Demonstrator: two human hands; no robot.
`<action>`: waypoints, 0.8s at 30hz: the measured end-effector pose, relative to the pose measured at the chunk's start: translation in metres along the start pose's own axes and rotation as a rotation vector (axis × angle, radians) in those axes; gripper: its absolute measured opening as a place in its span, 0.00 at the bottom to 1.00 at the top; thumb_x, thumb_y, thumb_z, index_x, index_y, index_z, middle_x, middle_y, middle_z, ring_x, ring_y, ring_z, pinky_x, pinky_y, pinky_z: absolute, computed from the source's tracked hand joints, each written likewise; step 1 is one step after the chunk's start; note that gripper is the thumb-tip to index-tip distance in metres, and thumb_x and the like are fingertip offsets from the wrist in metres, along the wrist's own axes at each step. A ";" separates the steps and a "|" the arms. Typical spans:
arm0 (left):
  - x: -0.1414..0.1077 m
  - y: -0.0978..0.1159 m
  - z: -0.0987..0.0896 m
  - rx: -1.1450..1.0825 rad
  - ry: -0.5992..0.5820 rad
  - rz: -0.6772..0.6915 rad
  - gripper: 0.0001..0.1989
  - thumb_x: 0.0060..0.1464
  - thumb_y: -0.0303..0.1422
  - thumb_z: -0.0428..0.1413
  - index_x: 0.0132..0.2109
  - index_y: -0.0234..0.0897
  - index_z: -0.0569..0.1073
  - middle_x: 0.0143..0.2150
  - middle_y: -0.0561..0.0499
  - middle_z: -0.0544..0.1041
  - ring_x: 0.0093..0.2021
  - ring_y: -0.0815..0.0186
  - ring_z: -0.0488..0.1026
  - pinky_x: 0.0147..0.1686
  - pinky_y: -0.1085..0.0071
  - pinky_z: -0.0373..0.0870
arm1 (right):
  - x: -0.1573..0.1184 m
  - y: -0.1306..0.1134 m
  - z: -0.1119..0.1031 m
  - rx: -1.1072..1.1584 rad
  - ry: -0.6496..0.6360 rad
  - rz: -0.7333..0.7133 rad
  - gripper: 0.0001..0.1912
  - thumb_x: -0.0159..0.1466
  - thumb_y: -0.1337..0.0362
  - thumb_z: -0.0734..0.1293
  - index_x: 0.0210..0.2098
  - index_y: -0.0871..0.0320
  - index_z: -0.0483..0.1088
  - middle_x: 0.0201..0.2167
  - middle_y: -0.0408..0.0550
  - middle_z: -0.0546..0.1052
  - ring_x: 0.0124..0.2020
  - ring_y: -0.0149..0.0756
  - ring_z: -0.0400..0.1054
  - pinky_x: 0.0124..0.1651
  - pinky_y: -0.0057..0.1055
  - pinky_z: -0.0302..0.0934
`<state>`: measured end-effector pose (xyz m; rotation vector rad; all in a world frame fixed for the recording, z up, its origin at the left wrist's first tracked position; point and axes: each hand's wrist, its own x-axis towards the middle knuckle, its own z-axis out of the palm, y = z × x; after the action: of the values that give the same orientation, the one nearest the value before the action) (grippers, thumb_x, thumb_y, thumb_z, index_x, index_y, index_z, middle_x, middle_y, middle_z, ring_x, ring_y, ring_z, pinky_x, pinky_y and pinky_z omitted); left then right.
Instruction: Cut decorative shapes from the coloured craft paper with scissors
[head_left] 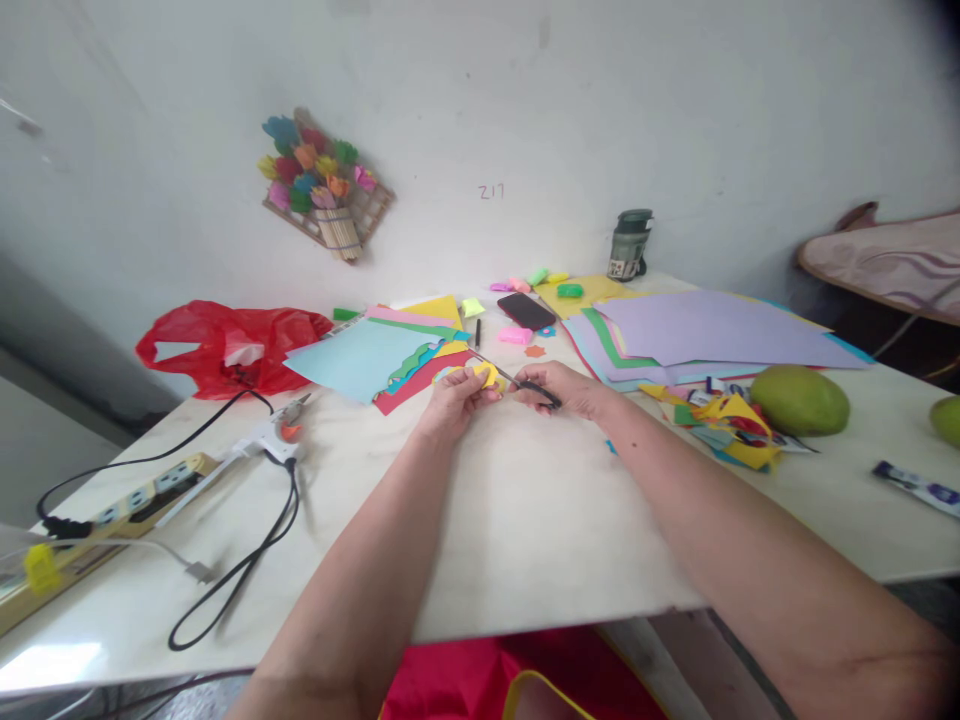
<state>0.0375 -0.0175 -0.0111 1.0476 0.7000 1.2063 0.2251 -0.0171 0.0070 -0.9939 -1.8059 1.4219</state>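
Near the middle of the table, my left hand [457,402] is closed on a small piece of yellow paper [489,375]. My right hand [559,388] grips a pair of scissors with dark handles [541,394], its fingers wrapped around the loops. The thin blades point up and to the left, beside the yellow piece; whether they touch it I cannot tell. Just beyond my left hand lie a red sheet [411,388] and light blue paper [360,355] with wavy-cut green and blue edges. A small orange cutout [535,351] rests past the scissors.
A glue gun [270,438] with a looping cord and a power strip [142,497] are at left, near a red plastic bag [232,345]. Coloured sheets [705,325], paper scraps [739,430] and a green mango [799,400] lie at right. A phone [526,310] and bottle [630,245] stand farther back.
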 end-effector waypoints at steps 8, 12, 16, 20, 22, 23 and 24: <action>-0.001 0.002 0.001 -0.014 -0.008 -0.016 0.09 0.43 0.31 0.61 0.32 0.31 0.72 0.32 0.47 0.77 0.28 0.68 0.75 0.35 0.72 0.73 | 0.002 0.002 0.000 -0.002 0.015 0.010 0.12 0.50 0.62 0.68 0.31 0.64 0.68 0.16 0.37 0.63 0.14 0.22 0.55 0.15 0.21 0.48; 0.000 0.001 0.000 -0.033 -0.018 -0.016 0.09 0.43 0.31 0.61 0.31 0.31 0.71 0.32 0.47 0.77 0.28 0.67 0.76 0.35 0.71 0.73 | 0.002 0.003 0.002 -0.012 0.023 0.009 0.11 0.50 0.63 0.68 0.30 0.64 0.68 0.16 0.37 0.62 0.14 0.21 0.54 0.14 0.21 0.47; 0.000 0.001 0.000 -0.033 0.013 -0.020 0.09 0.42 0.31 0.62 0.29 0.31 0.70 0.30 0.48 0.77 0.27 0.68 0.75 0.34 0.71 0.73 | 0.002 0.002 0.003 -0.013 0.018 -0.006 0.12 0.51 0.61 0.68 0.30 0.64 0.68 0.16 0.37 0.62 0.14 0.21 0.54 0.15 0.21 0.49; -0.001 0.002 0.002 -0.024 0.035 -0.026 0.09 0.42 0.31 0.62 0.28 0.30 0.70 0.29 0.48 0.77 0.26 0.68 0.75 0.34 0.71 0.73 | 0.002 0.002 0.003 -0.042 0.025 -0.017 0.15 0.49 0.59 0.70 0.30 0.63 0.67 0.15 0.36 0.61 0.14 0.21 0.54 0.15 0.21 0.48; -0.001 0.002 0.003 -0.022 0.038 -0.031 0.09 0.43 0.31 0.61 0.28 0.30 0.70 0.29 0.47 0.77 0.26 0.68 0.75 0.33 0.71 0.73 | 0.002 0.001 0.003 -0.057 0.026 -0.016 0.16 0.48 0.58 0.70 0.30 0.63 0.67 0.14 0.35 0.61 0.14 0.21 0.54 0.15 0.22 0.48; -0.001 0.002 0.003 -0.022 0.040 -0.033 0.09 0.43 0.31 0.61 0.28 0.30 0.70 0.29 0.47 0.77 0.26 0.68 0.75 0.33 0.71 0.73 | 0.001 0.000 0.004 -0.061 0.027 -0.013 0.16 0.48 0.57 0.70 0.30 0.63 0.67 0.14 0.35 0.61 0.13 0.21 0.54 0.15 0.22 0.48; -0.001 0.003 0.003 -0.022 0.043 -0.035 0.09 0.43 0.31 0.61 0.28 0.30 0.70 0.29 0.47 0.77 0.26 0.67 0.75 0.33 0.71 0.73 | 0.001 0.000 0.004 -0.062 0.026 -0.011 0.16 0.48 0.57 0.70 0.30 0.63 0.67 0.14 0.35 0.61 0.13 0.21 0.54 0.15 0.22 0.49</action>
<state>0.0391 -0.0198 -0.0075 0.9900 0.7339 1.2065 0.2210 -0.0181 0.0063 -1.0271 -1.8438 1.3478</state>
